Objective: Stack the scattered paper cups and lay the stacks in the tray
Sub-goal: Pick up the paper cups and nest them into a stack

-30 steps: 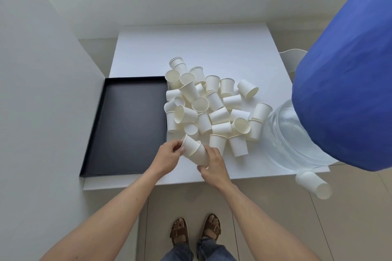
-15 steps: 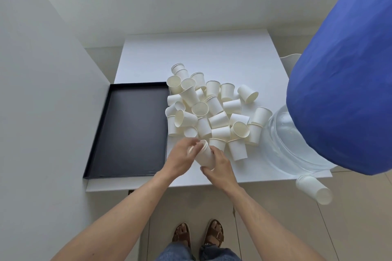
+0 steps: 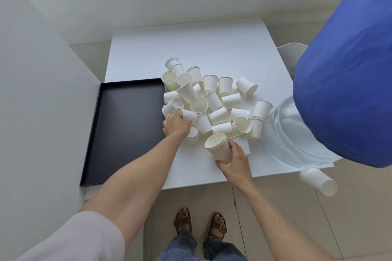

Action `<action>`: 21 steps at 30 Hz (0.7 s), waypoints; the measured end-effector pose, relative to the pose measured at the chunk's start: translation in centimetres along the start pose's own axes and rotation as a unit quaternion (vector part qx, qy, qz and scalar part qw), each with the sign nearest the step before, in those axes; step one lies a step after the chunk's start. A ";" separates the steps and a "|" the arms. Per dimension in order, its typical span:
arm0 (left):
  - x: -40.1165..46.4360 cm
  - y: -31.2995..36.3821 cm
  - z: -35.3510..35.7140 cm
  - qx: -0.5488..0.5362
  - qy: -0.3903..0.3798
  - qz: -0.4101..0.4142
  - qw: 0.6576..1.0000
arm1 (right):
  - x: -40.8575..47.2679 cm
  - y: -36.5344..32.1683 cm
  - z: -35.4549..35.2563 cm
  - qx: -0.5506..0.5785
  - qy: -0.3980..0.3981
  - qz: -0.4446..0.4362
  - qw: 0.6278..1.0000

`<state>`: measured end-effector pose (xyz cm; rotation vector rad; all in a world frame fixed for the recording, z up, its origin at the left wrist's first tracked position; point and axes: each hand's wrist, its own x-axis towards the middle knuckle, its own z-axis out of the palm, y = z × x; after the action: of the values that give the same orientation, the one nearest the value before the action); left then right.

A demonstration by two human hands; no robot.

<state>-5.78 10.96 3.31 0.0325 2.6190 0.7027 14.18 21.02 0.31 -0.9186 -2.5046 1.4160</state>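
Several white paper cups (image 3: 212, 99) lie in a loose pile in the middle of the white table (image 3: 212, 48). My right hand (image 3: 237, 159) grips a short stack of nested cups (image 3: 219, 147) near the table's front edge, mouth pointing up and away from me. My left hand (image 3: 177, 126) reaches into the left side of the pile, its fingers resting over a lying cup (image 3: 186, 114); whether they grip it is unclear. The black tray (image 3: 127, 129) lies empty on the left of the table.
A large blue object (image 3: 347, 82) fills the right of the view. Below it is a clear round container (image 3: 290, 133). A cup stack (image 3: 319, 181) juts out past the table's front right corner. A white wall (image 3: 38, 91) stands at the left.
My left hand let go of the stack and reached forward into the pile's left side. My right hand kept the stack and shifted it a little to the right.
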 end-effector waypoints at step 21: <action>-4.8 -1.8 -5.5 -0.038 -0.174 0.260 0.949 | 1.5 -3.3 2.5 0.008 -0.008 -0.010 1.000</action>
<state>-3.48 6.12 8.69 0.7750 2.2449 0.8734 10.59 18.77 1.33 -0.8799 -2.5038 1.4398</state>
